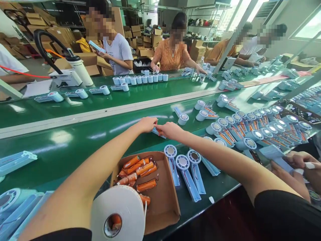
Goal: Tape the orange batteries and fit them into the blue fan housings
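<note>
Both of my arms stretch forward over the green belt, and the hands meet there. My left hand point(147, 124) is closed, its fingertips at a small reddish bit that I cannot make out clearly. My right hand point(172, 130) is closed on a light-blue handheld fan housing point(158, 132), mostly hidden under the fingers. Below them, a cardboard tray point(167, 201) holds several orange battery cells point(146, 185) with wires. A big white roll of tape point(100, 214) stands at the tray's near left. Several open fan housings point(182, 162) lie to the tray's right.
Rows of fan housings with orange batteries point(250, 117) fill the right side. More housings point(15, 207) lie at the left. A co-worker's hands point(298, 167) hold a housing at the right edge. Several people sit across the belt point(75, 134), behind a pale divider rail point(105, 111).
</note>
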Tool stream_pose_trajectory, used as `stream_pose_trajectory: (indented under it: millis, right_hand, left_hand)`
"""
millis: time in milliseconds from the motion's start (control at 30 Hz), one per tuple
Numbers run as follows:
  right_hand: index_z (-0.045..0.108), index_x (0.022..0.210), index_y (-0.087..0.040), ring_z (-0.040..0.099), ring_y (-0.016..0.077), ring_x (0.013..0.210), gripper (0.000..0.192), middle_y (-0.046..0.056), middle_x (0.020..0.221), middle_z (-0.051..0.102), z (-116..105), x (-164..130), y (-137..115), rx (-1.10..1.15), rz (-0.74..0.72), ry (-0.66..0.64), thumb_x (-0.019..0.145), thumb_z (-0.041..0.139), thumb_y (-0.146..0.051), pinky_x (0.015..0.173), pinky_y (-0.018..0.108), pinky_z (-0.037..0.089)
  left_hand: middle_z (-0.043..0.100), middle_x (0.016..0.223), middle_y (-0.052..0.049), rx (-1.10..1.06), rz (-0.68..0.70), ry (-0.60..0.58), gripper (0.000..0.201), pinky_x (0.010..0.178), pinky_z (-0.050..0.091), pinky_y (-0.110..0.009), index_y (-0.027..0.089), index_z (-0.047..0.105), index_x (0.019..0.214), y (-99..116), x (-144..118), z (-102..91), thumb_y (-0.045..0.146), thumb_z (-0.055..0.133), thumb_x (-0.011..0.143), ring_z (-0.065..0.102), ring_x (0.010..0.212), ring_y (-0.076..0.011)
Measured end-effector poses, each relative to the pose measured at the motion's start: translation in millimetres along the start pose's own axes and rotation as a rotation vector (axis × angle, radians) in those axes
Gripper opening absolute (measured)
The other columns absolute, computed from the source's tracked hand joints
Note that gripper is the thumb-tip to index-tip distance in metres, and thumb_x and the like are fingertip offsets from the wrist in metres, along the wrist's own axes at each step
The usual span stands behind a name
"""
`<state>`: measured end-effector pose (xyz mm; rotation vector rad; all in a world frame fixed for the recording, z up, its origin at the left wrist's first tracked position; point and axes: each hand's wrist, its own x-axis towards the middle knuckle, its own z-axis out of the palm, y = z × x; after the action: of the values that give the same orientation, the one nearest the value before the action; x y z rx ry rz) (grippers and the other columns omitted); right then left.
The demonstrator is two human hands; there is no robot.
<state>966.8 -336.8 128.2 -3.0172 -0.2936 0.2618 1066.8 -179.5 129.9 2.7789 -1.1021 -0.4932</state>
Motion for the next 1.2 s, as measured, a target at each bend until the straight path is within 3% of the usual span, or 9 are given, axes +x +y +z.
stream_pose_trajectory:
  millis: [300,433,500,567,667,767,900,1067,1200]
  right_hand:
    - [0.083,0.121,-0.014,0.071,0.0384,0.129,0.033,0.023,0.131,0.079,-6,22,-12,-0.023,0.006,-0.117,0.107,0.067,-0.039,0.109,0.049,0.053]
    - [0.084,0.113,-0.008,0.072,0.0358,0.129,0.021,0.024,0.131,0.079,-23,10,-1,0.073,0.038,0.065,0.102,0.071,-0.020,0.109,0.043,0.052]
    - [0.083,0.114,-0.004,0.071,0.0328,0.128,0.028,0.022,0.136,0.078,-26,-8,-4,0.135,0.060,0.212,0.105,0.063,-0.022,0.105,0.038,0.051]
    - [0.083,0.112,-0.006,0.071,0.0256,0.123,0.034,0.013,0.132,0.081,-23,-34,-21,0.207,0.007,0.309,0.107,0.060,-0.030,0.102,0.032,0.051]
    - [0.086,0.103,-0.016,0.076,0.0232,0.107,0.021,0.007,0.110,0.086,-6,-76,-70,0.175,-0.294,0.135,0.101,0.072,-0.032,0.095,0.032,0.054]
    - [0.087,0.103,-0.020,0.079,0.0295,0.099,0.016,0.013,0.105,0.086,15,-101,-123,0.035,-0.497,-0.158,0.101,0.071,-0.024,0.085,0.037,0.057]
    - [0.085,0.103,-0.017,0.080,0.0321,0.104,0.024,0.016,0.108,0.085,23,-107,-139,0.057,-0.468,-0.190,0.099,0.063,-0.008,0.088,0.040,0.060]
    - [0.078,0.107,-0.020,0.079,0.0249,0.108,0.015,0.010,0.118,0.083,15,-137,-108,0.799,-0.368,0.378,0.094,0.072,-0.015,0.092,0.038,0.063]
    - [0.073,0.091,-0.025,0.080,0.0232,0.113,0.009,0.006,0.115,0.082,32,-179,-129,1.256,-0.299,0.938,0.093,0.081,-0.021,0.093,0.037,0.067]
  left_hand:
    - [0.071,0.141,-0.015,-0.070,-0.105,0.066,0.040,0.114,0.056,-0.054,0.015,0.066,0.141,33,-9,-3.9,0.035,0.068,0.106,0.068,0.131,-0.0299]
    - [0.061,0.161,-0.018,-0.093,-0.032,0.165,0.054,0.124,0.044,-0.044,0.012,0.052,0.158,36,-108,-18.6,0.026,0.056,0.106,0.057,0.149,-0.0291]
    - [0.073,0.148,-0.006,-0.111,0.058,0.116,0.042,0.117,0.050,-0.036,0.021,0.071,0.139,25,-190,-14.6,0.035,0.060,0.100,0.067,0.135,-0.0245]
    - [0.082,0.130,0.000,-0.130,0.167,0.010,0.038,0.106,0.058,-0.035,0.031,0.081,0.120,7,-275,2.8,0.040,0.077,0.083,0.074,0.122,-0.0261]
    - [0.075,0.148,-0.002,0.042,0.350,0.178,0.079,0.110,0.060,-0.050,0.044,0.063,0.157,-19,-368,50.2,0.036,0.078,0.080,0.062,0.145,-0.0374]
    - [0.074,0.149,-0.003,0.233,0.279,0.398,0.085,0.121,0.051,-0.061,0.040,0.059,0.162,-25,-396,95.4,0.019,0.069,0.080,0.054,0.153,-0.0412]
    - [0.076,0.145,-0.005,0.247,0.263,0.481,0.070,0.127,0.047,-0.060,0.030,0.071,0.145,-14,-397,109.4,0.009,0.065,0.078,0.050,0.154,-0.0410]
    - [0.078,0.128,-0.011,0.182,0.270,0.628,0.046,0.115,0.055,-0.052,0.021,0.065,0.136,7,-420,101.8,0.016,0.069,0.090,0.056,0.142,-0.0398]
    - [0.079,0.120,-0.011,0.137,0.221,0.725,0.044,0.110,0.054,-0.051,0.020,0.063,0.135,24,-421,109.2,0.015,0.071,0.092,0.062,0.125,-0.0365]
